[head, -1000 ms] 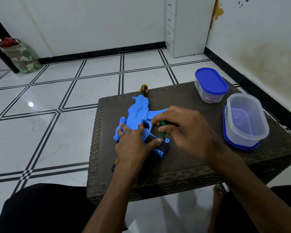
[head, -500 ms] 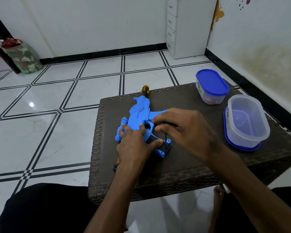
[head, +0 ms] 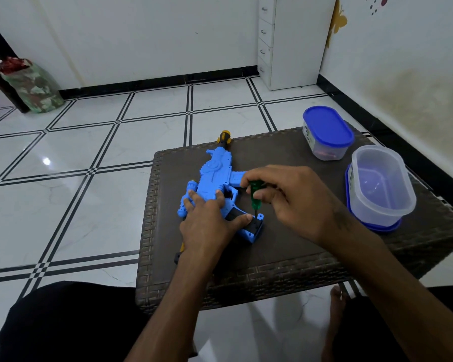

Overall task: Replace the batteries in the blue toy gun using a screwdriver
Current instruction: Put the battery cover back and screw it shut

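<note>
The blue toy gun (head: 215, 176) lies on its side on the brown wicker table (head: 285, 246), its yellow-and-black muzzle pointing away from me. My left hand (head: 207, 223) presses flat on the gun's body, thumb along the black grip panel. A small screwdriver (head: 254, 195) with a green handle stands upright, its tip at the butt of the grip; my right hand (head: 293, 199) pinches its handle from above. The screw itself is too small to make out.
At the table's far right stands a closed tub with a blue lid (head: 327, 131). Nearer, an open clear tub (head: 379, 184) sits on its own blue lid. A white drawer unit (head: 285, 40) stands against the back wall; a bag (head: 32, 84) stands at the far left on the tiled floor.
My right hand's fingers have shifted on the screwdriver handle, which now shows more between them. The left hand and the gun have stayed put.
</note>
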`<action>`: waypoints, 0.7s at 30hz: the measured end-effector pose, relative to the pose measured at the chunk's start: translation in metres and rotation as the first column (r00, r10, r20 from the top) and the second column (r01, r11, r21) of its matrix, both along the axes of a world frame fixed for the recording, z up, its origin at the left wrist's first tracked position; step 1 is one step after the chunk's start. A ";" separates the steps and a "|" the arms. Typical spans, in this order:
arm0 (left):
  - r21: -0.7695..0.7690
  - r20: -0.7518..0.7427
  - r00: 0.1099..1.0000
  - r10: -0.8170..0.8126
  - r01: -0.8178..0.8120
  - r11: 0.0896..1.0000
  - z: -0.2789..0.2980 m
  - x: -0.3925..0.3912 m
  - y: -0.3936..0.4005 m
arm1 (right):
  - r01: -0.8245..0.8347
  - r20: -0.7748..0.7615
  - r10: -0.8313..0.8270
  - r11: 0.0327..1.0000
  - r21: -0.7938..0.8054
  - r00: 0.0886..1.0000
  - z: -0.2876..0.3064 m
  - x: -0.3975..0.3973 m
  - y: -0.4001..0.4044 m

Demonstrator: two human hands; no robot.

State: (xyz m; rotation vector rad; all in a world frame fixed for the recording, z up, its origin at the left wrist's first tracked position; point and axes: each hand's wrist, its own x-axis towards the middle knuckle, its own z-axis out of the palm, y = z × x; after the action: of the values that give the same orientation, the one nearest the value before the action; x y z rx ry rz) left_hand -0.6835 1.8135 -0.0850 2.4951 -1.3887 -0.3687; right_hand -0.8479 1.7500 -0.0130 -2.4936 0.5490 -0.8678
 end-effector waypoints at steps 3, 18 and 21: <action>0.003 -0.005 1.000 -0.015 0.015 1.000 -0.001 0.001 0.001 | 0.024 0.007 -0.024 1.000 0.016 1.000 0.000 0.002 0.002; 0.029 -0.017 0.968 -0.250 0.250 0.968 -0.004 0.028 0.018 | 0.328 0.206 -0.362 0.928 0.179 0.909 0.002 -0.036 0.008; 0.093 -0.002 0.952 -0.305 0.304 0.948 0.000 0.030 0.014 | 0.488 0.199 -0.500 0.866 0.108 0.843 -0.013 -0.053 -0.001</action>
State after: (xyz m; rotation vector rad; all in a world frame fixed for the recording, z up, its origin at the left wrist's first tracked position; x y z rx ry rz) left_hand -0.6538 1.8276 -0.0848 2.3535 -1.8072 -0.4894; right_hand -0.9010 1.7494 -0.0258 -2.1897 1.1503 -1.2816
